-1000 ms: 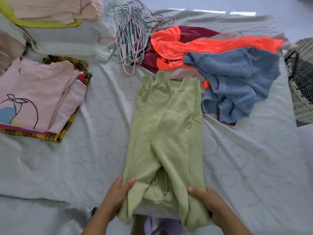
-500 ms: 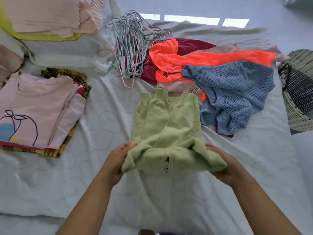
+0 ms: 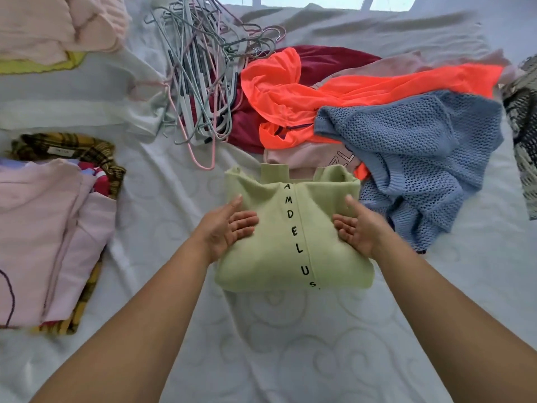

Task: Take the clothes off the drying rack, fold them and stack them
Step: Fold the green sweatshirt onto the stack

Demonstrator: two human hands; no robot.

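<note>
A light green sweatshirt (image 3: pixel 293 237) with black letters down its middle lies folded into a compact square on the white bedsheet (image 3: pixel 290 344). My left hand (image 3: pixel 229 225) rests on its left edge and my right hand (image 3: pixel 357 225) on its right edge. On both hands the fingers are loosely curled and the thumbs stick out, and neither pinches the cloth. A folded stack topped by a pink shirt (image 3: pixel 43 242) lies at the left. Unfolded clothes lie behind the sweatshirt: an orange top (image 3: pixel 348 91), a blue knit sweater (image 3: pixel 421 158) and a dark red garment (image 3: pixel 325 59).
A tangle of hangers (image 3: pixel 200 82) lies at the back centre. Another pile of pink folded clothes (image 3: pixel 58 27) is at the back left. A woven black-and-white basket (image 3: pixel 526 126) stands at the right edge. Bare sheet lies in front of the sweatshirt.
Both hands lifted the near end of the green sweatshirt and folded it away from me. It went from a long strip to a compact square with its lettering on top.
</note>
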